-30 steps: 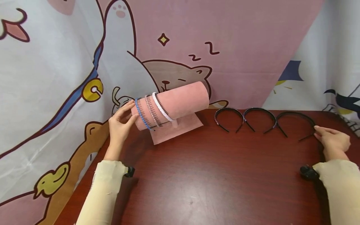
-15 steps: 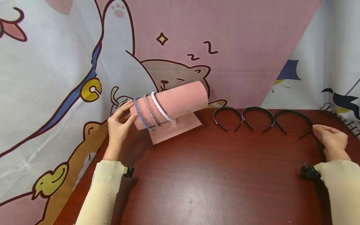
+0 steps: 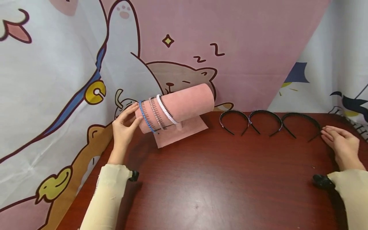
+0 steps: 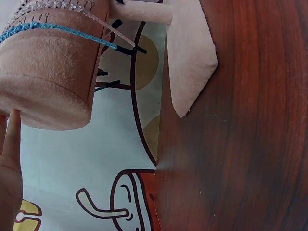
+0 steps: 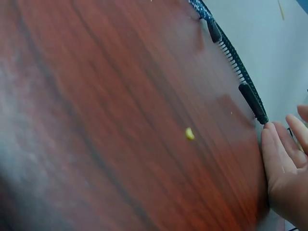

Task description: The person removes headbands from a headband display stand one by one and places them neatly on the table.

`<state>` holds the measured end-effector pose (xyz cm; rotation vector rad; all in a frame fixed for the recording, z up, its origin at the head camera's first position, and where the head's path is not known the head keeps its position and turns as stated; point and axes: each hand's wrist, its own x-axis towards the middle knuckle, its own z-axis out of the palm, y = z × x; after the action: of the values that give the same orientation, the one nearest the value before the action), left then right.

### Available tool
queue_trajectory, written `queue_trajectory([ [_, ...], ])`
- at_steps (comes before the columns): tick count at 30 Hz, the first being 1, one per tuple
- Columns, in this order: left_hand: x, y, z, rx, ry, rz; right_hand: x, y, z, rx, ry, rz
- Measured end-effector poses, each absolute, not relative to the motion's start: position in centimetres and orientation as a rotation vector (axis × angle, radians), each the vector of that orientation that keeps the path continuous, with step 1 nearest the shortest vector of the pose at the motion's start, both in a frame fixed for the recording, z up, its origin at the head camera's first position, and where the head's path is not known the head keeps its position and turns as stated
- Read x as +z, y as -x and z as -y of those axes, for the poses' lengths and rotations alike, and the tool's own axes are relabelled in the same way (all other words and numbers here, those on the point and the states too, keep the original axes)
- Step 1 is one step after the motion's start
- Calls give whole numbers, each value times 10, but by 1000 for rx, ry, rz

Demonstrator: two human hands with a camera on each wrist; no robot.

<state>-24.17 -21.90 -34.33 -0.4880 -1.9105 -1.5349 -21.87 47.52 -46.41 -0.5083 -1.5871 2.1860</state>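
A pink headband display stand [image 3: 192,99], a plush roll on a flat base, stands at the left in the head view. Its left end carries a blue headband [image 3: 147,117], a glittery headband [image 3: 155,113] and a white headband [image 3: 166,110]. My left hand [image 3: 124,126] holds the roll's left end, thumb in front and fingers behind. Three dark headbands lie in a row on the table, ends towards me: the left one [image 3: 233,111], the middle one [image 3: 265,111] and the black right one [image 3: 302,114]. At that last one's right side, my right hand [image 3: 343,143] has its fingers extended, fingertips touching or just beside it.
The dark red wooden table [image 3: 215,179] spreads in front of me. A cartoon-printed cloth [image 3: 244,48] hangs behind it and along the left side. A small yellow speck [image 5: 189,134] lies on the tabletop in the right wrist view.
My right hand's fingers have loosened from the black right headband and the hand has shifted slightly right. That headband has turned a little. The left hand keeps its place on the roll.
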Motion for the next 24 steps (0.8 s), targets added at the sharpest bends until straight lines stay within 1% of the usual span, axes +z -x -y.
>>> queue_trajectory([
  [9,-344,242,219,-1529,498,1900,-443,224,-453,2191,405,1469],
  [19,-346,244,220,-1529,523,1889,-420,229,-425,2458,82,1332],
  [24,-345,244,220,-1528,521,1891,-415,232,-413,2489,42,1326],
])
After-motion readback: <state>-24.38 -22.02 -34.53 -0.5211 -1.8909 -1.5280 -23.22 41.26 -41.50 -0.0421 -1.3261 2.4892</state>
